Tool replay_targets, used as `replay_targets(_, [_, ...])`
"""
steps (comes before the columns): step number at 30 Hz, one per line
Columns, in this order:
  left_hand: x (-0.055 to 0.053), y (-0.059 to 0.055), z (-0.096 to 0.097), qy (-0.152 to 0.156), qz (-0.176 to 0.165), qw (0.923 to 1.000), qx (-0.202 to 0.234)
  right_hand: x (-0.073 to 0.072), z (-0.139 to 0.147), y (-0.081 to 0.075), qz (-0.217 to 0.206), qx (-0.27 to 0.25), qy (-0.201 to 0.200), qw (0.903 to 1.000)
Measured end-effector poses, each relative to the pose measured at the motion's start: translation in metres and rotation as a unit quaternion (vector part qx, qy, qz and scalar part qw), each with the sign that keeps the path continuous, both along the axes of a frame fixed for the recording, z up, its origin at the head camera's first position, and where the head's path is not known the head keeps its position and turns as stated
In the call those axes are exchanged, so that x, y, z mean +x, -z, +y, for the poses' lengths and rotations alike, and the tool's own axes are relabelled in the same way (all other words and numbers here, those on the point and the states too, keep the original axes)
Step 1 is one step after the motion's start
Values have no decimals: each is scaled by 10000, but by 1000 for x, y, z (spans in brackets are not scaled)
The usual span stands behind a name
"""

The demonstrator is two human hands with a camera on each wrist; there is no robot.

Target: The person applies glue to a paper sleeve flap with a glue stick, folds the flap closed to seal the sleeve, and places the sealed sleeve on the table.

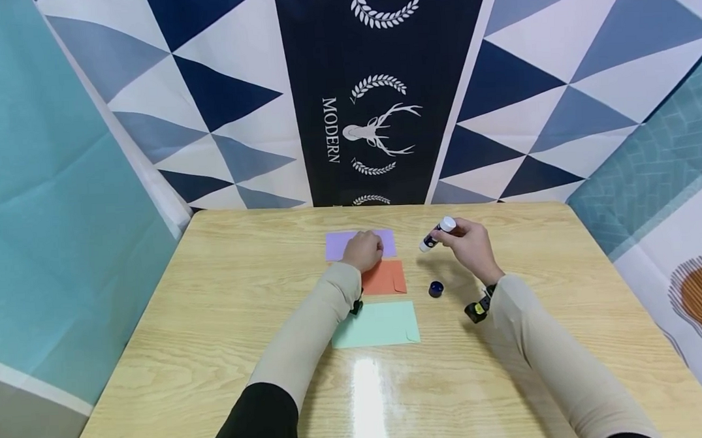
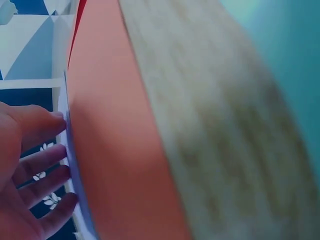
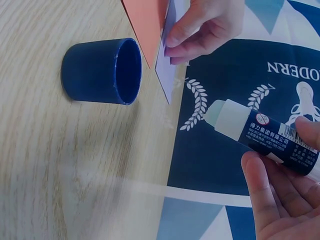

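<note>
My right hand (image 1: 472, 249) holds an uncapped glue stick (image 1: 436, 234) above the table, right of the envelopes. Its pale glue tip (image 3: 215, 113) shows in the right wrist view. On the wood lies a purple envelope (image 1: 336, 246), and the fingertips of my left hand (image 1: 362, 250) rest on it. In the left wrist view those fingers (image 2: 42, 167) are spread along the purple edge. Nearer to me lies an orange envelope (image 1: 392, 277), partly covered by the left arm, then a mint green envelope (image 1: 382, 324). The dark blue glue cap (image 1: 436, 289) stands right of the orange envelope.
The wooden table (image 1: 213, 303) ends at a patterned cloth (image 1: 377, 139) hung behind its far edge. Teal cloth (image 1: 61, 192) hangs on the left side. Each wrist wears a small black camera, the right one (image 1: 477, 310) close over the table.
</note>
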State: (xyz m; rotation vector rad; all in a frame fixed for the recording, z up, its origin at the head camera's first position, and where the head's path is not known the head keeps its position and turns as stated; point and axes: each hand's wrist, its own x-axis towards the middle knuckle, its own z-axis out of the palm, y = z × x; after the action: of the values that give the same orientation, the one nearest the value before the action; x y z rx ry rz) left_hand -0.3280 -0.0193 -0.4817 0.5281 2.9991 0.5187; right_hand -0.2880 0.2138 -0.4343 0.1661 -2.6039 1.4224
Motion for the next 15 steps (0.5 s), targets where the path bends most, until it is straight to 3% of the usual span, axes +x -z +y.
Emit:
replay_targets(5, [-2,0,-1,-136,-49,9998,149,1,0,-3,51,-17,-69,10000])
replay_targets(15, [3,2,-6,86,59,9993,347,7,-1,-4,-36,-113,-186,9998])
